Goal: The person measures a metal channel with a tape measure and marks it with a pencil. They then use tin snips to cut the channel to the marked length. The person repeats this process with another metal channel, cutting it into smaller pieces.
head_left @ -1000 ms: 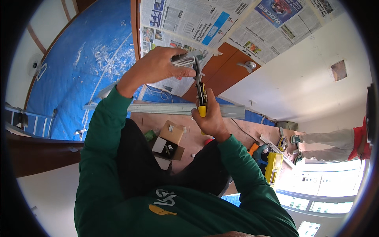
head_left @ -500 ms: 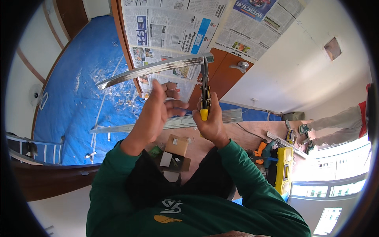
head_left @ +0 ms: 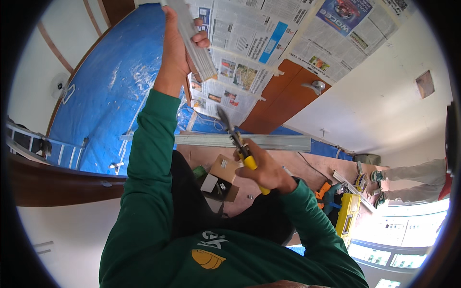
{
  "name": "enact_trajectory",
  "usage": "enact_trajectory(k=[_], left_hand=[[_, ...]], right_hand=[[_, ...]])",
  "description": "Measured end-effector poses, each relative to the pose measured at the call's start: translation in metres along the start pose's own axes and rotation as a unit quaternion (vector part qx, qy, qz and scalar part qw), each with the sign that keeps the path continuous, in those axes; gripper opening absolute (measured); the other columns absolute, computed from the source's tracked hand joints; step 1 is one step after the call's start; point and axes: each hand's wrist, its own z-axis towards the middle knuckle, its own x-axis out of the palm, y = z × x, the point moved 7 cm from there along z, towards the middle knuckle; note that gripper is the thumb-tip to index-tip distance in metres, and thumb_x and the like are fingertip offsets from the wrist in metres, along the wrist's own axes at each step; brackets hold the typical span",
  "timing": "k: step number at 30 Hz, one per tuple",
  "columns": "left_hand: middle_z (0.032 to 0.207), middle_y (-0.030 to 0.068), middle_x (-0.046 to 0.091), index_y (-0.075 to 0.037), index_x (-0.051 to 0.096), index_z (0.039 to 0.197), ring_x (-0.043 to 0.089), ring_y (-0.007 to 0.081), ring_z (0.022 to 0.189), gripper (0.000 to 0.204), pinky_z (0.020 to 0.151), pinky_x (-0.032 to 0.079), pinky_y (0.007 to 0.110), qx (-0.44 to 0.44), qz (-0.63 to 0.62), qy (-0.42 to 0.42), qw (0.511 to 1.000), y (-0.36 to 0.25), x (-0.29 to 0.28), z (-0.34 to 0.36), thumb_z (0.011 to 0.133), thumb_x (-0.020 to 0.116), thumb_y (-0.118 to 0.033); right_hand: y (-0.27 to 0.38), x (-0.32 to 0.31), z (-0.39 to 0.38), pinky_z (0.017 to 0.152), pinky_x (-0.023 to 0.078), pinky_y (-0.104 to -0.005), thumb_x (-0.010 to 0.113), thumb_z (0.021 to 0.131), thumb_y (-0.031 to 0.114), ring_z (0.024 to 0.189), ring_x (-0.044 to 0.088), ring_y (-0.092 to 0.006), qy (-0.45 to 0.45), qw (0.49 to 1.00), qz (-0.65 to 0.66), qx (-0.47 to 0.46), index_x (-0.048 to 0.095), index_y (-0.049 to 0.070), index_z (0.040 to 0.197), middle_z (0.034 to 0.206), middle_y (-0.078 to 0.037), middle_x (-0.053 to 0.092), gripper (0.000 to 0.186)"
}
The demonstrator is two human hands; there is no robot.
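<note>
My left hand point(head_left: 174, 55) is raised at the upper left, fingers wrapped round a metal channel point(head_left: 198, 48). The piece is silvery, with its near end tilted down to the right. Lower and to the right, my right hand point(head_left: 267, 168) grips tin snips point(head_left: 235, 137) by their yellow handles. The dark blades point up and to the left, apart from the metal channel. Beneath the snips, long metal channels point(head_left: 288, 142) lie crosswise on the floor.
An open cardboard box point(head_left: 225, 169) stands between my knees. At right are an orange power tool point(head_left: 321, 191), a yellow toolbox point(head_left: 346, 218) and another person's legs point(head_left: 413, 178). Ahead is a newspaper-covered door point(head_left: 288, 98); left are a blue floor sheet point(head_left: 113, 91) and a ladder point(head_left: 60, 152).
My left hand has gone from open to holding the metal channel, and has moved up and forward with it. The snips have come off the channel, lowered and tilted leftward in my right hand.
</note>
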Motion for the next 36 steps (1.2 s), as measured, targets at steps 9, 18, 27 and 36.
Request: enact_trajectory(k=[9, 18, 27, 36], left_hand=[[0.094, 0.0004, 0.055, -0.019, 0.057, 0.130, 0.049, 0.0114, 0.061, 0.079, 0.058, 0.047, 0.031, -0.174, -0.084, 0.051, 0.980, 0.060, 0.035, -0.026, 0.094, 0.058, -0.089], [0.093, 0.0001, 0.057, -0.022, 0.061, 0.125, 0.048, 0.0118, 0.059, 0.074, 0.059, 0.045, 0.031, -0.190, -0.097, 0.075, 0.974, 0.071, 0.050, -0.035, 0.096, 0.056, -0.089], [0.093, 0.0009, 0.060, -0.022, 0.063, 0.124, 0.050, 0.0118, 0.059, 0.071, 0.059, 0.046, 0.031, -0.196, -0.128, 0.099, 0.967, 0.074, 0.057, -0.036, 0.098, 0.055, -0.087], [0.095, 0.0011, 0.062, -0.021, 0.059, 0.135, 0.051, 0.0114, 0.059, 0.070, 0.058, 0.047, 0.030, -0.189, -0.122, 0.112, 0.968, 0.086, 0.056, -0.036, 0.102, 0.055, -0.083]], right_hand=[[0.009, -0.001, 0.002, 0.114, 0.045, -0.0420, 0.082, 0.083, 0.012, 0.122, 0.062, -0.0264, 0.022, 1.000, 0.018, -0.002, 0.055, 0.000, 0.142, 0.124, -0.012, 0.064, 0.065], [0.012, 0.000, 0.004, 0.115, 0.045, -0.0441, 0.081, 0.086, 0.012, 0.123, 0.062, -0.0269, 0.020, 0.999, 0.042, -0.023, 0.052, -0.001, 0.146, 0.125, -0.013, 0.064, 0.068], [0.010, 0.003, 0.006, 0.113, 0.048, -0.0442, 0.081, 0.089, 0.014, 0.120, 0.064, -0.0266, 0.021, 0.998, 0.057, -0.015, 0.052, -0.002, 0.147, 0.122, -0.014, 0.066, 0.067], [0.008, 0.002, 0.006, 0.095, 0.053, -0.0385, 0.079, 0.092, 0.012, 0.103, 0.064, -0.0195, -0.014, 0.999, 0.022, -0.020, 0.057, 0.001, 0.135, 0.110, -0.010, 0.066, 0.050]])
